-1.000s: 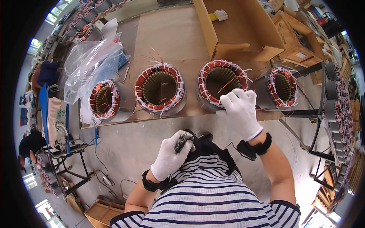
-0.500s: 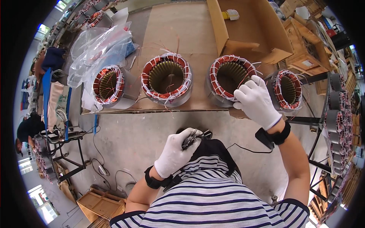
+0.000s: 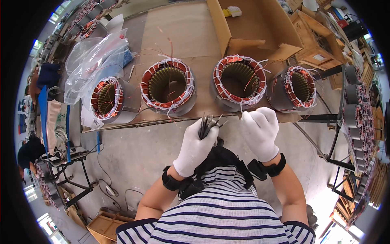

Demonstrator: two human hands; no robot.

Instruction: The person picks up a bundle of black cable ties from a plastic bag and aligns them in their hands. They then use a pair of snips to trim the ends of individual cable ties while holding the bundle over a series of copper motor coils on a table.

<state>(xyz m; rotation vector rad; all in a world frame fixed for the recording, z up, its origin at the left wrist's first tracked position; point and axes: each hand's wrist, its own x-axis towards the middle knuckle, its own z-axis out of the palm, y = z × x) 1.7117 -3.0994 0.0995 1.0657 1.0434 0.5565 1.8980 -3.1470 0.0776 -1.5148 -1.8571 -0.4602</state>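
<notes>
Strips [image 3: 206, 129], slim, dark and unevenly fanned, in closely curled left fingers [image 3: 211, 137]; right fingers [image 3: 258, 118] folded, contents unclear.

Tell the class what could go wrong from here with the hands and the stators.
Some of the dark thin pieces bunched in the left hand could slip out, since their tips fan unevenly. The third stator from the left stands near the table's front edge, so a bump from the right hand might shift it. Loose copper wires above the second stator might snag a glove.
</notes>
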